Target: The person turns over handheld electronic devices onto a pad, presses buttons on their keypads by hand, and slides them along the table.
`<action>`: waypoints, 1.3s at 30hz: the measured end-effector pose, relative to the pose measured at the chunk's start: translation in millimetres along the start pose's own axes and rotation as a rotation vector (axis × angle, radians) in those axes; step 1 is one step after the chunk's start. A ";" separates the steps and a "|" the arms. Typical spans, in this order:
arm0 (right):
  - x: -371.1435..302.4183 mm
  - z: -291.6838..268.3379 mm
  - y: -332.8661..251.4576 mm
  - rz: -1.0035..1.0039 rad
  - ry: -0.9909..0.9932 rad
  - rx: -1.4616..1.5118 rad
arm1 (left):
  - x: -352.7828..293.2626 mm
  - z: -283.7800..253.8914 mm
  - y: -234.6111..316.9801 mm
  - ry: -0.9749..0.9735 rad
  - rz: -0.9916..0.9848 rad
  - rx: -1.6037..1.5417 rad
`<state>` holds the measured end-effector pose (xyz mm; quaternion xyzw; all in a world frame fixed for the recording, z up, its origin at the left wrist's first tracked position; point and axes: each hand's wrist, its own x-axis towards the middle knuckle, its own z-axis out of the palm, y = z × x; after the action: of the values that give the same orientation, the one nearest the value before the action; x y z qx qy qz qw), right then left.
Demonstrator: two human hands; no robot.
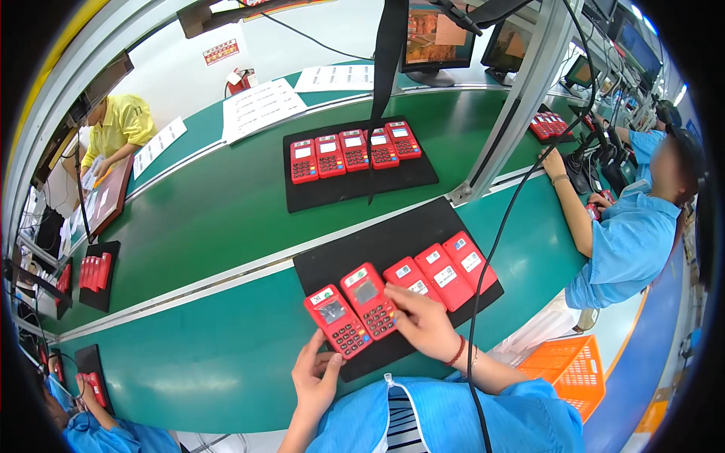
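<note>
The left hand (316,380) touches the near left edge of the left terminal (332,313); the right hand (424,323) touches the right edge of the right terminal (366,291). The hands are apart; whether either grips cannot be told. Both terminals face up, side by side, at the left edge of the near mat (362,245). Black mat shows beyond them; three face-down terminals (445,278) line its right. Green bench (219,332) extends left; a post (515,113) stands far right.
</note>
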<state>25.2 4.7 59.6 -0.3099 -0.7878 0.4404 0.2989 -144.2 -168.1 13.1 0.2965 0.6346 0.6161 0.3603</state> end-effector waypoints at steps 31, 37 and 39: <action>1.2 -28.3 32.7 -0.132 -0.067 -0.576 | 45.0 -31.6 2.8 0.051 0.504 0.606; 5.9 -38.8 24.4 -0.104 0.053 -0.549 | 51.9 -29.5 -0.6 0.024 0.512 0.643; 12.1 -38.0 25.9 -0.132 0.094 -0.536 | 54.3 -23.6 0.6 0.069 0.614 0.672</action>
<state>51.7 43.9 55.8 -0.3462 -0.8800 0.1809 0.2703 -194.4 -137.0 8.2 0.5507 0.6936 0.4637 0.0236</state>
